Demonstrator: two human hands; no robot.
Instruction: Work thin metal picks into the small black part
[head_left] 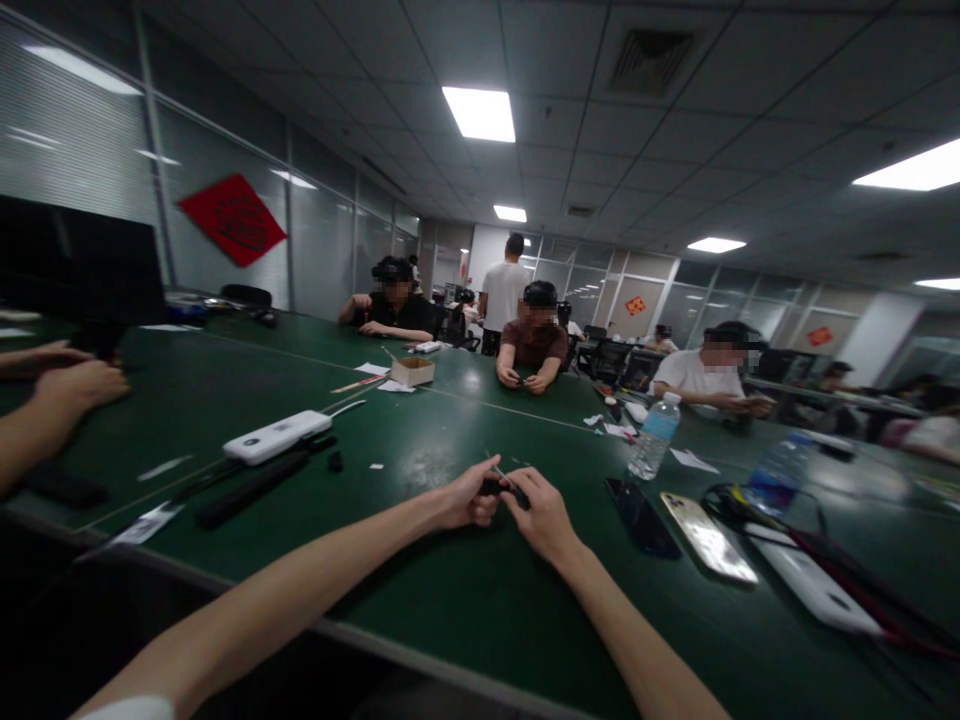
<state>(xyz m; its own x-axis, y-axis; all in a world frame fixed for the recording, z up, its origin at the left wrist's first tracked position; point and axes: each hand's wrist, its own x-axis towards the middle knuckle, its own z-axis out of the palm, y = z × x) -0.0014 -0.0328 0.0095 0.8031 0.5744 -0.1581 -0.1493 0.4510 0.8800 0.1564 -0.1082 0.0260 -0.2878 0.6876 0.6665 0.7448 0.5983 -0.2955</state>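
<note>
My left hand [472,496] and my right hand [538,506] meet low over the green table [427,610], their fingertips almost touching. The left fingers are closed round a small black piece [493,487], mostly hidden by the fingers. Pinched in my right hand is a thin, pale, stick-like tool [497,467] that slants up and left across the left fingertips. Its exact kind is too small and blurred to tell.
To the right lie a dark phone [643,517], a gold phone [709,537], a water bottle [655,437] and cables. A white power strip [277,438] and long black object [251,490] lie left. Several people sit around; a co-worker's hand [79,385] rests at far left.
</note>
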